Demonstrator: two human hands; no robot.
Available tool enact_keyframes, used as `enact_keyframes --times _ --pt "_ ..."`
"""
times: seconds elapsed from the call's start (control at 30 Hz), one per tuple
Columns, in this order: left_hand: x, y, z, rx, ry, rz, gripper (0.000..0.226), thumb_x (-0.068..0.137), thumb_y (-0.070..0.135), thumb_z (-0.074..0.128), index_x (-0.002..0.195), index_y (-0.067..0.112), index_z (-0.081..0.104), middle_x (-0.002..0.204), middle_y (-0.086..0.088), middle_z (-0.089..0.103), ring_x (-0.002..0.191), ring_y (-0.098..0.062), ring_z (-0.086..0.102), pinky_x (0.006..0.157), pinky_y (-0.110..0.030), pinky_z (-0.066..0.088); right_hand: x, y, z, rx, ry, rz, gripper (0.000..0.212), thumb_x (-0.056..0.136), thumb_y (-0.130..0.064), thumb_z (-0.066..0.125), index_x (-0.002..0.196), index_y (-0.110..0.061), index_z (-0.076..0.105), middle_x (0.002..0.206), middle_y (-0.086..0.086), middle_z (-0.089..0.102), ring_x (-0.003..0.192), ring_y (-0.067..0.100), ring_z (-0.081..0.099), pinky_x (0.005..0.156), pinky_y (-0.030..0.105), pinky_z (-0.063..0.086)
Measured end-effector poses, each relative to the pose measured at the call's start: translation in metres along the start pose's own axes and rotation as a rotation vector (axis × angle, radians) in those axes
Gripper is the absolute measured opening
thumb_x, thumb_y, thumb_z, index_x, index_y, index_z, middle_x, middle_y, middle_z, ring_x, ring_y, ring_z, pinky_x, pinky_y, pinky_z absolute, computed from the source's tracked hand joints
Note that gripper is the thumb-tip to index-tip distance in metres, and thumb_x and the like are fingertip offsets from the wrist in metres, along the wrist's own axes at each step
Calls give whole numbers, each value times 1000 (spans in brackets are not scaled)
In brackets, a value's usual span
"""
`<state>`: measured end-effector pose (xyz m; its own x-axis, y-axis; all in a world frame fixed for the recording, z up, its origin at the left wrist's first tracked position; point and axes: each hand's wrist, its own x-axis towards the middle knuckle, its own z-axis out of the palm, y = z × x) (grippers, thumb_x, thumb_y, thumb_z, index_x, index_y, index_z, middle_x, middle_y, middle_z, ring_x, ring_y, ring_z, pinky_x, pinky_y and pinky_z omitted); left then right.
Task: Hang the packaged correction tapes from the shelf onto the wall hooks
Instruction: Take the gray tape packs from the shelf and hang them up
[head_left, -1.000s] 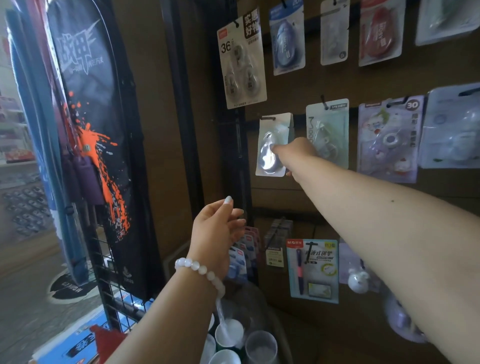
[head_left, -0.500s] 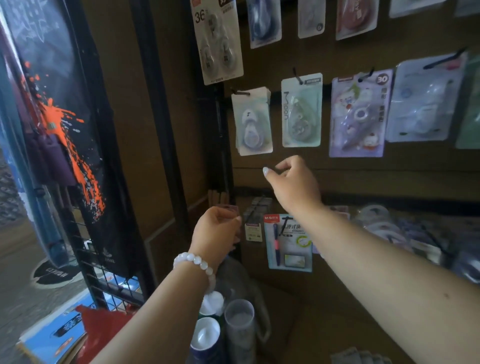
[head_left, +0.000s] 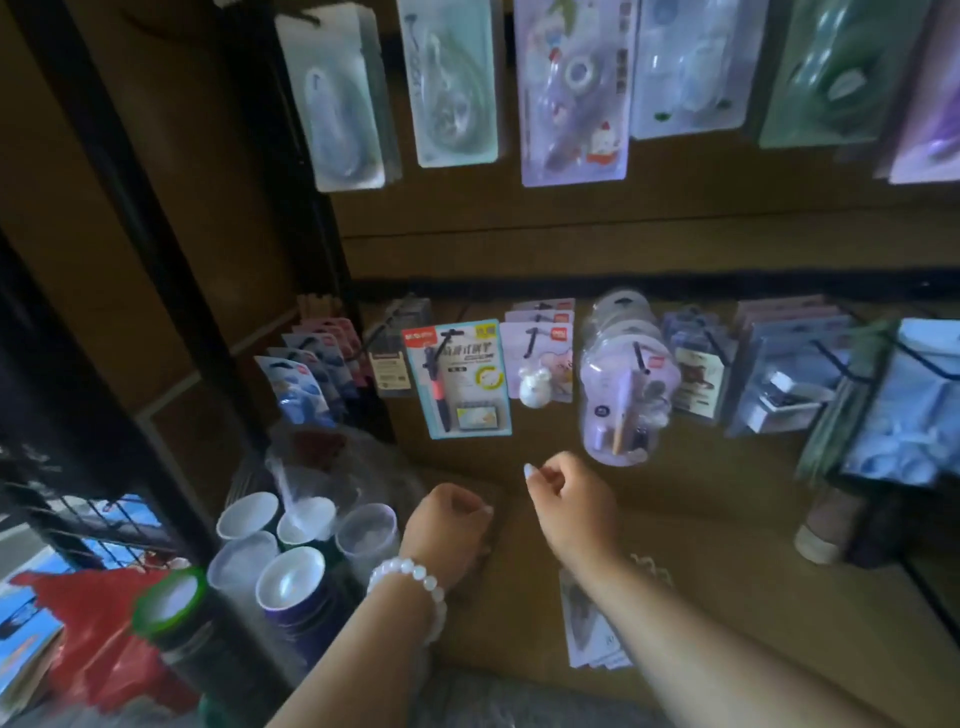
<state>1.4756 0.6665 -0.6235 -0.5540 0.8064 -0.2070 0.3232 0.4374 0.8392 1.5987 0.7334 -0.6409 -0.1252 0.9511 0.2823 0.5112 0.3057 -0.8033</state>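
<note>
A small stack of packaged correction tapes (head_left: 589, 631) lies flat on the brown shelf (head_left: 737, 582), partly hidden under my right forearm. My right hand (head_left: 569, 501) hovers just above the shelf beyond that stack, fingers loosely curled and holding nothing. My left hand (head_left: 449, 525), with a white bead bracelet at the wrist, sits beside it to the left, fingers curled loosely down toward the shelf, also empty. On the wall hooks above hang correction tape packs, the leftmost a pale one (head_left: 343, 104), then a mint one (head_left: 457, 88).
A lower row of hooks carries other stationery packs, among them a blue pen card (head_left: 457, 379) and a lilac blister pack (head_left: 621, 395). Several cups (head_left: 291, 556) stand left of the shelf. A black frame post (head_left: 156, 270) rises at left. A brown roll (head_left: 828, 525) stands at right.
My right hand let go of the hung pack and dropped from the wall to the shelf. My left hand lowered too. The view tilted downward.
</note>
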Motion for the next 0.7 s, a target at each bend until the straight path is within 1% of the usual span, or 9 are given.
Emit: enact_keyframes --times 0.1,0.27,0.33,0.4,0.47,0.53,0.57,0.63,0.7 --pt "8 -22 28 14 -63 -53 7 87 30 67 87 24 63 84 -9 72 79 -30 71 79 -47 61 -1 50 1 -4 -54 180 26 90 -37 57 74 -19 49 70 -1 57 72 24 57 64 34 44" --pt "8 -44 68 -16 -81 -148 12 90 20 65 80 20 61 73 -6 65 67 -23 63 75 -41 60 -8 131 -2 -111 -132 447 25 90 -43 52 84 -19 54 86 6 67 84 30 63 72 36 50" --pt "10 -52 84 -19 -104 -199 6 91 18 62 91 14 66 82 -12 70 73 -29 68 79 -45 61 -13 157 -4 -162 -147 515 26 91 -41 50 95 -17 59 97 9 68 89 31 64 71 32 48" --pt "14 -62 101 5 -144 -207 17 92 13 59 105 5 66 96 -19 72 87 -36 71 83 -47 60 -18 179 -3 -222 -172 551 32 92 -38 48 110 -16 60 112 10 65 100 31 62 71 28 42" --pt "15 -70 114 7 -180 -226 16 93 8 57 104 2 65 89 -19 71 79 -35 71 80 -42 60 -21 198 2 -241 -206 599 36 92 -37 48 117 -14 59 115 11 65 102 32 62 73 28 42" --pt "16 -78 124 1 -207 -265 10 93 6 55 88 7 64 70 -11 64 61 -27 64 74 -41 58 -25 211 11 -240 -235 643 37 89 -41 49 113 -14 59 110 11 67 98 32 63 75 30 48" --pt "18 -83 129 1 -213 -278 15 92 6 54 80 10 62 67 -9 62 61 -28 63 75 -44 59 -26 216 16 -247 -247 658 38 88 -43 50 110 -14 59 108 10 68 97 31 63 76 31 49" --pt "22 -93 137 20 -236 -283 18 91 5 53 75 10 61 72 -12 65 71 -32 67 79 -49 58 -26 223 26 -276 -254 674 39 88 -44 53 105 -10 59 107 11 67 99 30 63 76 31 48" --pt "26 -100 142 30 -236 -280 12 90 5 54 82 9 63 79 -14 67 78 -34 68 81 -50 59 -26 227 36 -340 -246 641 37 89 -43 53 101 -8 59 105 11 67 98 29 63 69 27 43"
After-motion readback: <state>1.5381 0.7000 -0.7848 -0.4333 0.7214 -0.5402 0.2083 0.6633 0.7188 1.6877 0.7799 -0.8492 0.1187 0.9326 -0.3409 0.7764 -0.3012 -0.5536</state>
